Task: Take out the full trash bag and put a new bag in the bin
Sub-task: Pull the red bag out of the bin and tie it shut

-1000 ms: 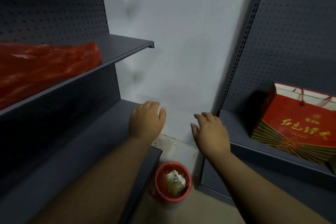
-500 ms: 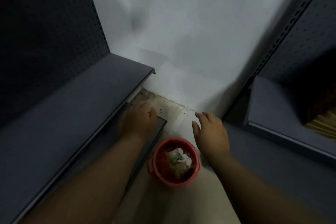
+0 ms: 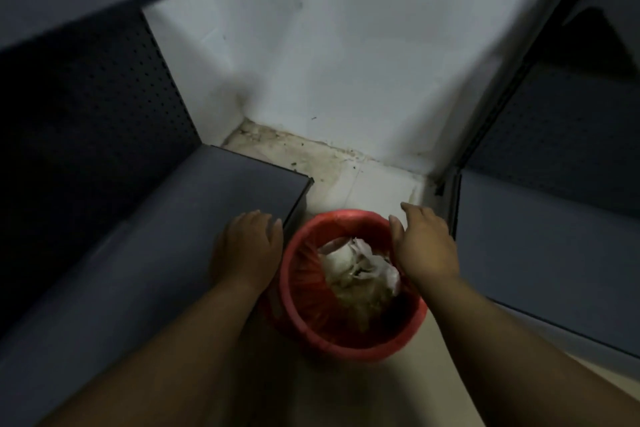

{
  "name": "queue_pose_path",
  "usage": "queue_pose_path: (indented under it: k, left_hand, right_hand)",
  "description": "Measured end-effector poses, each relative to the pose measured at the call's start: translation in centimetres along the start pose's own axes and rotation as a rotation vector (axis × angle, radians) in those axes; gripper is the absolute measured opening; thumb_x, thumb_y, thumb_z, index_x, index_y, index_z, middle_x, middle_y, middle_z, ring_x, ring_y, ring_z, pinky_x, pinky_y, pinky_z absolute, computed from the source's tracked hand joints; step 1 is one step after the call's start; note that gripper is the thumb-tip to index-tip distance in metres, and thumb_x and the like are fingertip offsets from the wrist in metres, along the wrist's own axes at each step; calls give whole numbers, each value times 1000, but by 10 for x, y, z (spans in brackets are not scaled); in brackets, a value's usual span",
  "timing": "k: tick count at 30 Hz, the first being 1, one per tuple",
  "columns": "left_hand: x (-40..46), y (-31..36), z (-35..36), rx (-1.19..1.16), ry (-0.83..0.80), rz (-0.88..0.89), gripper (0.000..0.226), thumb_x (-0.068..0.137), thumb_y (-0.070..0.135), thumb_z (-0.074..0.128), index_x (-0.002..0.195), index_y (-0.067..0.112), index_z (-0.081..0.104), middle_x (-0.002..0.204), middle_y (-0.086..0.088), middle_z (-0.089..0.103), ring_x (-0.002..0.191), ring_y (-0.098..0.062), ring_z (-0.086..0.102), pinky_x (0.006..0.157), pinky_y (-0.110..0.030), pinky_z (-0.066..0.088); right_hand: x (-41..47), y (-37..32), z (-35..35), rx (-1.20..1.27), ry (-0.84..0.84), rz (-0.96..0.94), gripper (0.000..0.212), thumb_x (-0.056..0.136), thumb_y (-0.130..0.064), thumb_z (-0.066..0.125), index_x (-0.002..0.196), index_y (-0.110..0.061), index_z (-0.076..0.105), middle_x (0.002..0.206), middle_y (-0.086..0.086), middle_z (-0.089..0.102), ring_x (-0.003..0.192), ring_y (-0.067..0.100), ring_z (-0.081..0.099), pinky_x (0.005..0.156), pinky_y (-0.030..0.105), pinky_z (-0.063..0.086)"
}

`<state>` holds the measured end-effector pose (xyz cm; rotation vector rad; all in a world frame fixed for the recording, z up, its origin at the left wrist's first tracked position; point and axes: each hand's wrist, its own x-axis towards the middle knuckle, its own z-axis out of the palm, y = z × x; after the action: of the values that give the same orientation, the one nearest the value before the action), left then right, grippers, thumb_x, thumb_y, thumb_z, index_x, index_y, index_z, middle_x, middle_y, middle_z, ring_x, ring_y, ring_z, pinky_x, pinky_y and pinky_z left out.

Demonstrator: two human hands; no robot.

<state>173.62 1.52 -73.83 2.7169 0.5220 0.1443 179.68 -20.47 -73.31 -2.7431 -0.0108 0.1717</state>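
A small round bin lined with a red trash bag (image 3: 304, 291) stands on the floor between two shelf units. White and beige crumpled waste (image 3: 360, 270) fills its middle. My left hand (image 3: 247, 250) hovers just left of the bin's rim, fingers spread, holding nothing. My right hand (image 3: 424, 248) is over the bin's right rim, fingers apart and pointing forward, also holding nothing. Whether either hand touches the bag, I cannot tell.
A dark grey bottom shelf (image 3: 173, 236) with a sharp corner sits close on the left, under a pegboard back panel (image 3: 86, 114). Another grey shelf (image 3: 540, 239) stands on the right. A white wall (image 3: 346, 62) closes the corner behind, above a dirty floor strip (image 3: 311, 156).
The view has tilted down and closer, so the bin looks bigger and the red items on the shelves have left the view. Both hands have dropped to the bin's rim.
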Motion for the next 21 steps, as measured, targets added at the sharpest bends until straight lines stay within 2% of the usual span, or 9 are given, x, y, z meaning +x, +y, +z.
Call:
queue_pose_path:
  k: [4, 9, 13, 16, 18, 19, 21]
  left_hand:
    - [8, -25, 57, 22, -4, -18, 40, 93, 36, 36, 116, 12, 59, 128, -12, 57, 117, -33, 50, 96, -40, 40]
    - [9, -38, 88, 9, 22, -42, 41, 94, 36, 31, 106, 12, 62, 118, -15, 62, 107, -35, 55, 88, -39, 43]
    - [-4, -44, 103, -9, -40, -113, 44, 95, 38, 27, 107, 11, 61, 121, -18, 60, 110, -36, 54, 91, -40, 42]
    - [-15, -50, 113, -61, -124, -216, 49, 96, 40, 24, 116, 9, 57, 129, -21, 55, 117, -36, 52, 98, -41, 40]
    - [-19, -52, 121, -188, -167, -320, 53, 98, 38, 20, 123, 4, 53, 134, -25, 50, 123, -38, 48, 103, -41, 36]
    - [-21, -52, 125, -265, -195, -372, 55, 98, 36, 20, 126, 1, 51, 137, -27, 46, 126, -38, 44, 105, -40, 33]
    - [-19, -54, 132, -368, -243, -440, 55, 99, 34, 21, 129, -4, 46, 141, -29, 41, 131, -37, 39, 108, -38, 29]
  right_hand:
    - [26, 16, 42, -27, 6, 17, 50, 98, -42, 33, 141, -16, 37, 145, 7, 42, 133, 29, 36, 103, 43, 35]
    - [37, 38, 74, -76, 10, 58, 46, 99, -42, 29, 132, -16, 46, 133, 11, 51, 123, 33, 45, 94, 43, 41]
    - [37, 60, 85, -49, -8, 113, 45, 97, -43, 25, 124, -18, 51, 122, 11, 58, 112, 33, 52, 88, 42, 44]
    - [36, 72, 87, 122, -32, 187, 52, 98, -43, 19, 124, -13, 53, 124, 16, 60, 111, 36, 54, 91, 40, 44]
    - [32, 77, 85, 300, -63, 251, 55, 101, -40, 18, 123, -6, 56, 124, 20, 59, 112, 36, 55, 91, 37, 42]
    - [30, 81, 86, 430, -76, 301, 58, 101, -41, 20, 121, -2, 57, 121, 21, 59, 110, 37, 56, 91, 38, 42]
    - [23, 86, 88, 746, -122, 401, 61, 100, -46, 22, 105, -1, 63, 100, 21, 62, 89, 34, 60, 84, 39, 45]
